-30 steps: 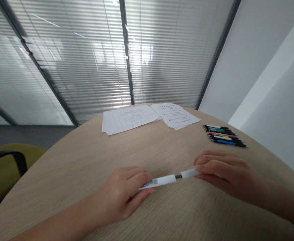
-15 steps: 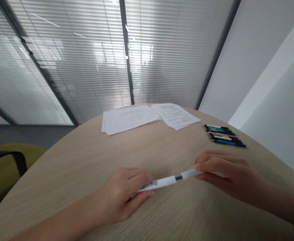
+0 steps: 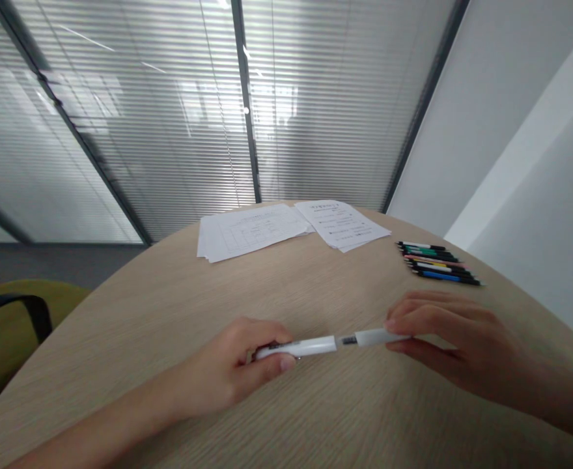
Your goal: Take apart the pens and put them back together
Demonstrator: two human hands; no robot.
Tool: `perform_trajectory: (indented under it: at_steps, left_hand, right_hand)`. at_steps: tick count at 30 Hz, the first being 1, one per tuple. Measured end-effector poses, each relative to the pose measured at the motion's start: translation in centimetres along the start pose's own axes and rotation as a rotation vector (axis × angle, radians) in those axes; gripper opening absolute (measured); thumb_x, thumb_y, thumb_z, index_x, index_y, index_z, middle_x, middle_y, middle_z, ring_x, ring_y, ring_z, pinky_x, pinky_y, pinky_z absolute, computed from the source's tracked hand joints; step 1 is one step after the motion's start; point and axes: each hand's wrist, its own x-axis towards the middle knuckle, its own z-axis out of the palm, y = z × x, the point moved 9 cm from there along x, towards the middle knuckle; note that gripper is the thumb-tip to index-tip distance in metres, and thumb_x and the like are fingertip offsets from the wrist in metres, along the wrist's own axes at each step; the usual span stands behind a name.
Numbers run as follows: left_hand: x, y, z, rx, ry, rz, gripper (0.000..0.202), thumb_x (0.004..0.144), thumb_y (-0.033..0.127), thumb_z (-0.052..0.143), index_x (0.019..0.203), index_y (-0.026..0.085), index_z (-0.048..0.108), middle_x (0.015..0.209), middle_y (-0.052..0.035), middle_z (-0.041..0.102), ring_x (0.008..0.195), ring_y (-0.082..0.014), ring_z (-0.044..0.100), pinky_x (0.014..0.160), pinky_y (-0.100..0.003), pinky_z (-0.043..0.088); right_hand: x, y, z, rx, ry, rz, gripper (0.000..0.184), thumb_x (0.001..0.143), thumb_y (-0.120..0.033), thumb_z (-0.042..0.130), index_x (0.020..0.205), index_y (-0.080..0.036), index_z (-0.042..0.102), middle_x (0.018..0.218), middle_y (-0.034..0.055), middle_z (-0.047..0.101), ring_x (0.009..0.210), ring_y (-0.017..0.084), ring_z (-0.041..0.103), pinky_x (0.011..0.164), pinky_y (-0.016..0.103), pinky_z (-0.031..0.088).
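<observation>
A white pen [image 3: 316,346] lies level between my two hands, above the table. My left hand [image 3: 240,365] is closed on its barrel, with the thumb below and the fingers curled over the top. My right hand [image 3: 455,345] pinches the white cap [image 3: 375,337] between thumb and fingers at the right. Between barrel and cap a short section shows, pale at the left and dark at the right. Whether the cap is still touching that section, I cannot tell. Part of the barrel is hidden under my left fingers.
The round wooden table [image 3: 169,299] carries printed sheets of paper [image 3: 254,231] at its far edge, with more sheets [image 3: 342,226] beside them. Several pens [image 3: 437,264] lie in a row at the right. A green chair [image 3: 66,296] with a black armrest stands at the left.
The cap has moved slightly right with my right hand, and more of the section between it and the barrel shows. My left hand has turned on the barrel, whose printed code no longer faces up.
</observation>
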Motion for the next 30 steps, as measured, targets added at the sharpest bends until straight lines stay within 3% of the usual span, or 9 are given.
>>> perform_trajectory:
  at_steps: [7, 15, 21, 26, 30]
  left_hand:
    - [0.0, -0.4, 0.2, -0.042, -0.049, -0.093, 0.023, 0.079, 0.032, 0.043, 0.071, 0.016, 0.057, 0.059, 0.0021, 0.053, 0.053, -0.0091, 0.045, 0.05, -0.018, 0.036]
    - [0.0, -0.7, -0.1, -0.092, -0.006, -0.095, 0.02, 0.077, 0.028, 0.044, 0.068, 0.015, 0.056, 0.058, 0.0021, 0.053, 0.053, -0.0094, 0.046, 0.049, -0.019, 0.036]
    - [0.0, -1.3, -0.4, -0.084, 0.032, -0.11, 0.016, 0.076, 0.026, 0.046, 0.078, 0.016, 0.059, 0.068, 0.0003, 0.059, 0.06, -0.0107, 0.051, 0.054, -0.02, 0.039]
    - [0.0, -1.7, 0.2, -0.181, -0.014, -0.115, 0.026, 0.082, 0.022, 0.039, 0.105, 0.018, 0.05, 0.068, 0.002, 0.058, 0.059, -0.01, 0.053, 0.054, -0.02, 0.041]
    - [0.0, -1.6, 0.4, -0.176, -0.029, -0.096, 0.02, 0.083, 0.02, 0.038, 0.098, 0.018, 0.05, 0.076, 0.0002, 0.058, 0.071, -0.0119, 0.055, 0.066, -0.025, 0.042]
  right_hand:
    - [0.0, 0.5, -0.6, 0.028, -0.001, 0.035, 0.005, 0.082, -0.02, 0.047, 0.079, -0.019, 0.049, 0.069, 0.0041, 0.063, 0.064, 0.013, 0.06, 0.056, 0.022, 0.048]
    - [-0.1, 1.6, -0.7, -0.034, -0.005, 0.105, 0.006, 0.08, -0.023, 0.048, 0.08, -0.02, 0.053, 0.071, 0.0029, 0.063, 0.066, 0.015, 0.061, 0.056, 0.023, 0.048]
    - [0.1, 1.5, -0.9, -0.056, 0.009, 0.096, 0.006, 0.081, -0.024, 0.047, 0.08, -0.021, 0.052, 0.069, 0.002, 0.063, 0.064, 0.014, 0.06, 0.056, 0.023, 0.048]
    - [0.2, 1.8, -0.9, -0.076, 0.02, 0.137, 0.006, 0.079, -0.023, 0.048, 0.077, -0.021, 0.053, 0.069, 0.0019, 0.063, 0.063, 0.014, 0.06, 0.055, 0.022, 0.048]
    - [0.1, 2.8, -0.7, -0.075, 0.03, 0.218, 0.008, 0.077, -0.024, 0.049, 0.074, -0.021, 0.055, 0.066, 0.0009, 0.063, 0.059, 0.013, 0.059, 0.052, 0.022, 0.048]
